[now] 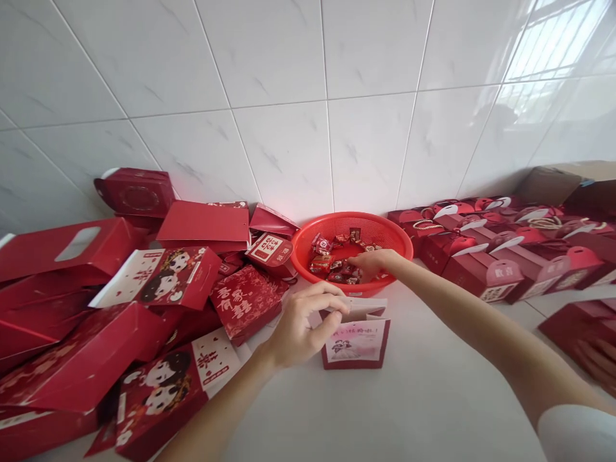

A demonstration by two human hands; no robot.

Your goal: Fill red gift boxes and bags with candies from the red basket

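A small red paper gift box point(357, 343) with a pink-and-white front panel stands upright in front of me, its top open. My left hand point(308, 321) is at its upper left corner, thumb at the front and fingers curled over the top edge. Behind the box sits a red plastic basket point(403, 247) holding several wrapped candies point(321, 263). Into this basket reaches my right hand point(373, 263), down among the candies on the right side. Its fingertips are hidden there, so any candy in them cannot be made out.
Red gift boxes point(202, 224) lie heaped at the left. Rows of closed red boxes with handles point(486, 273) stand at the right, near a cardboard box point(548, 186). Another person's hand point(597, 362) touches a red box at the right edge. A tiled wall point(283, 154) rises behind.
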